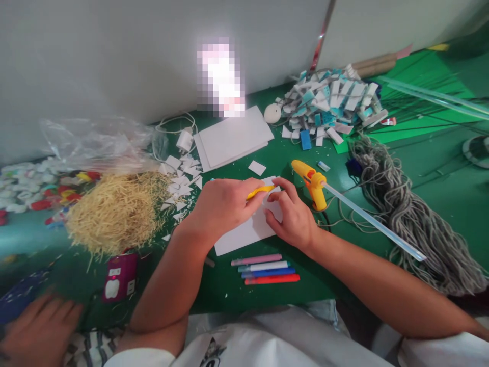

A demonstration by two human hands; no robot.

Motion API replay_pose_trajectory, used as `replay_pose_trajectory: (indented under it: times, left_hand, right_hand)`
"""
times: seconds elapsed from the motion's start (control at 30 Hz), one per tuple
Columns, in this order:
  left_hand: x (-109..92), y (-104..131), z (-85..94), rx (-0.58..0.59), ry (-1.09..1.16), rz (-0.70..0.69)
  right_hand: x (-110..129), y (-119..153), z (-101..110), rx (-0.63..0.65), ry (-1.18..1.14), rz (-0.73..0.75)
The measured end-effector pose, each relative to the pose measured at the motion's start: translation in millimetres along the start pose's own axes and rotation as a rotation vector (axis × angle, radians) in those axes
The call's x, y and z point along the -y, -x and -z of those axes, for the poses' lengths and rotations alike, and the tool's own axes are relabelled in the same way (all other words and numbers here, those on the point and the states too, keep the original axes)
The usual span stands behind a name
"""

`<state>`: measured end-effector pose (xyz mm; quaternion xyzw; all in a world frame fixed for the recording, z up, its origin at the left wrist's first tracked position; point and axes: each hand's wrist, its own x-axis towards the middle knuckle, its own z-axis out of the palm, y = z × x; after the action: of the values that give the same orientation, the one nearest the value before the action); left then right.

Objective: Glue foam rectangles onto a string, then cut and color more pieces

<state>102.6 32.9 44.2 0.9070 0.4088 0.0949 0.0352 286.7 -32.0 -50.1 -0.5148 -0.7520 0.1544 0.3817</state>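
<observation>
Fingers of my left hand (pixel 229 201) are wrapped round a yellow tool (pixel 263 190), whose yellow part shows beyond the fingertips. Under both hands lies a white sheet (pixel 240 235) on the green table. My right hand (pixel 292 214) is at the sheet's right side with curled, parted fingers; its index finger is near the tool's tip, and I see nothing held in it. To its right rests a yellow glue gun (pixel 315 191) with a long clear glue stick (pixel 374 221). Several markers (pixel 269 272) lie below the sheet.
Straw (pixel 114 214) and white scraps (pixel 183 178) lie left. White boards (pixel 233 137) are behind. Foam pieces (pixel 328 99) and grey yarn (pixel 416 219) occupy the right. Another person's hand (pixel 42 326) is at lower left, near a purple box (pixel 120 277).
</observation>
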Motion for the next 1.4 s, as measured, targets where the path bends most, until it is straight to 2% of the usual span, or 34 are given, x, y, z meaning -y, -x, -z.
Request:
replay_pose_trajectory:
  times: [0.17,0.27,0.37,0.5,0.6,0.73,0.8,0.93,1.0,1.07,1.23,1.4]
  left_hand:
    - [-6.3,-4.9,2.3,0.065,-0.029,0.062]
    - [-9.6,-6.4,3.5,0.056,-0.003,0.154]
    - [-10.1,-4.5,3.8,0.021,0.166,0.234]
    - [-7.8,-0.2,-0.2,-0.066,0.534,0.226]
    - [-7.2,0.5,-10.1,-0.156,0.745,0.216]
    - [-7.1,-1.0,-31.9,-0.243,0.967,0.223]
    - [-5.4,-1.6,-42.1,-0.238,0.986,0.199]
    - [1.7,-2.7,-52.6,-0.289,0.877,0.112]
    - [5.7,-3.4,-53.6,-0.303,0.782,0.062]
    - [9.6,-4.6,-53.6,-0.273,0.711,0.014]
    - [22.0,-11.7,-54.1,-0.106,0.672,-0.056]
    - [34.1,-23.4,-55.4,-0.014,0.59,-0.198]
  right_hand:
    - [-1.4,-3.2,-2.3,-0.032,-0.041,0.112]
    - [-2.0,-4.3,-2.2,-0.04,-0.026,0.123]
    - [-2.4,-4.5,-1.4,-0.042,-0.025,0.12]
    - [-2.7,-5.1,-0.3,-0.07,-0.017,0.128]
    - [-3.6,-5.1,-0.7,-0.082,-0.009,0.116]
    - [-4.4,-4.1,-2.2,-0.053,-0.022,0.077]
    - [-3.4,-3.7,-1.2,-0.052,-0.009,0.064]
    - [0.0,-2.8,6.7,-0.151,0.066,0.092]
    - [0.9,-2.2,9.7,-0.085,0.048,0.21]
    - [0.7,-2.2,9.1,0.061,0.015,0.323]
    - [-3.9,-6.0,-2.0,0.201,-0.016,0.362]
    - [-7.8,-7.8,-8.8,0.345,-0.033,0.394]
